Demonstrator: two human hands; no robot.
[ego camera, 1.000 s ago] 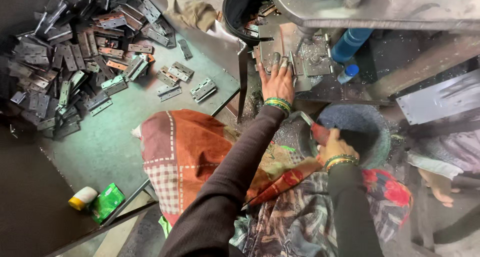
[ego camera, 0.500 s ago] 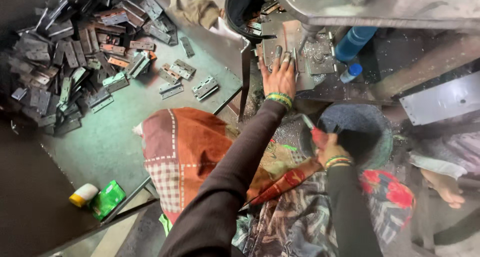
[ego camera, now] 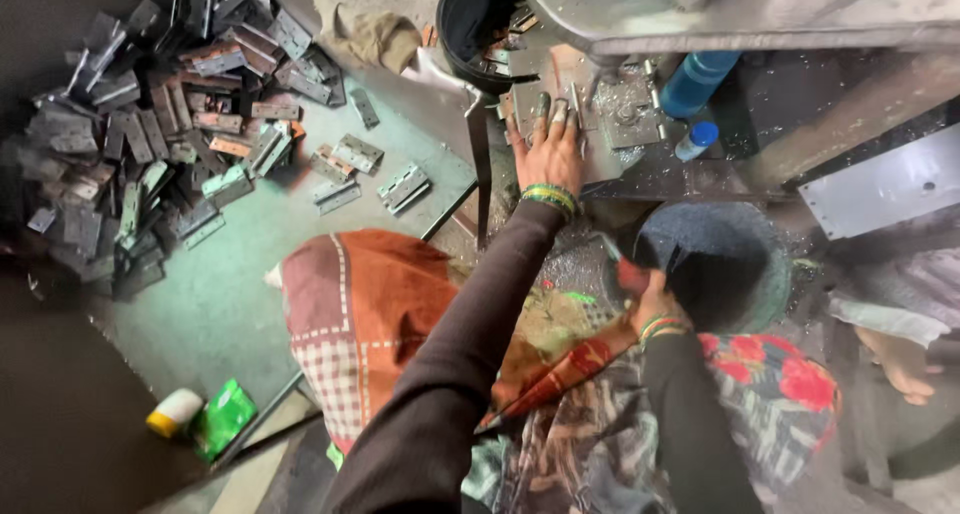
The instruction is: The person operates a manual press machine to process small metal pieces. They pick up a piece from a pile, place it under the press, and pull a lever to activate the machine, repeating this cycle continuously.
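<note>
Left hand (ego camera: 548, 154) flat, fingers spread, pressing on the metal plate (ego camera: 600, 114) of the press bed, upper centre of frame; long axis of arm running lower left to upper centre. Far left: heap of metal hinges (ego camera: 150, 124) on green floor, well apart. Black bucket (ego camera: 480, 24) just above fingertips. Right hand (ego camera: 650, 299) lower, right of centre, closed on something red; what exactly, cannot tell. Blue bottle (ego camera: 698, 79) to the right, near the plate.

The left hand (ego camera: 552, 152) is stretching farther forward across the metal plate (ego camera: 610, 114), fingers now spread flat, while the right hand (ego camera: 645, 294) is sinking lower beside the dark bucket (ego camera: 730, 264).
</note>
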